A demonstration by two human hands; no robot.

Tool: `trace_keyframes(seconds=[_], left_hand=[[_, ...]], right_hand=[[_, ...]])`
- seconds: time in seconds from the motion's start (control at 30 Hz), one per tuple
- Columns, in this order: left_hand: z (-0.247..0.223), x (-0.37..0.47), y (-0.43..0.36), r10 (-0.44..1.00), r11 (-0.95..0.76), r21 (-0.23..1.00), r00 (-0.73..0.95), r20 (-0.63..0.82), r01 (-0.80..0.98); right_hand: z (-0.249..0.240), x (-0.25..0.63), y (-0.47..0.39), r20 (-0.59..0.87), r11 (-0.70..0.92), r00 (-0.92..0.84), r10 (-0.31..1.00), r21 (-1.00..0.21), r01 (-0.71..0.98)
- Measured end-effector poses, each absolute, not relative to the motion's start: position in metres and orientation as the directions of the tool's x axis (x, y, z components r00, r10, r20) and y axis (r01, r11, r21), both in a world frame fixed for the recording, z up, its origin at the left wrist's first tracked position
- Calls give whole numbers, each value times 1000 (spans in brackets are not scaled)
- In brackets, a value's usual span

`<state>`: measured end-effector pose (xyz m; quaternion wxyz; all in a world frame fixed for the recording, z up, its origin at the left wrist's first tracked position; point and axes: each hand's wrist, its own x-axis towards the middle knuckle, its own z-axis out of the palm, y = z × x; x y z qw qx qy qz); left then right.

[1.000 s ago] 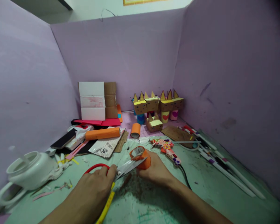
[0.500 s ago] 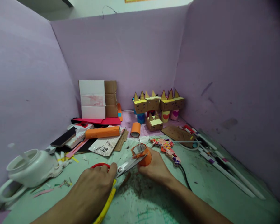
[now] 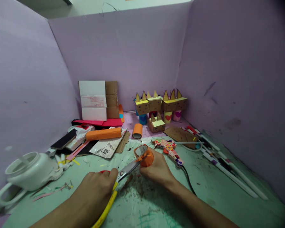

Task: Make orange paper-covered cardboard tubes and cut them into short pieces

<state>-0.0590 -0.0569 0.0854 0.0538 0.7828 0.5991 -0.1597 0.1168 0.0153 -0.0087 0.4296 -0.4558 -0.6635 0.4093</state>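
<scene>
My left hand is closed round the handles of a pair of scissors with red and yellow grips. The blades point right and meet the torn-looking edge of an orange paper-covered tube. My right hand grips that tube from the right, its open end tilted up and showing a greyish inside. Behind it, another short orange tube lies on the table. A glue gun with a flowery pattern rests just right of my right hand.
Cardboard cat-eared figures stand at the back. A longer orange roll, papers and folded cardboard lie at back left. A white teapot-like pot stands left; white sticks lie right. Lilac walls enclose the table.
The scissor blades have closed together at the tube's edge, and the handles have drawn closer in my left hand. My right hand keeps the tube in nearly the same place.
</scene>
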Motion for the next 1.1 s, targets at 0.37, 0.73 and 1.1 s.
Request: trace_keyframes(seconds=[0.37, 0.73, 1.1], left_hand=[[83, -54, -59, 933, -261, -161, 206, -295, 952], [86, -55, -58, 917, -275, -76, 238, -322, 958], [69, -58, -54, 907, -293, -92, 246, -342, 952]], right_hand=[[3, 112, 3, 207, 227, -101, 973, -791, 568], [2, 113, 4, 189, 207, -91, 978, -803, 559], [-1, 110, 1, 207, 182, -23, 978, -796, 577]])
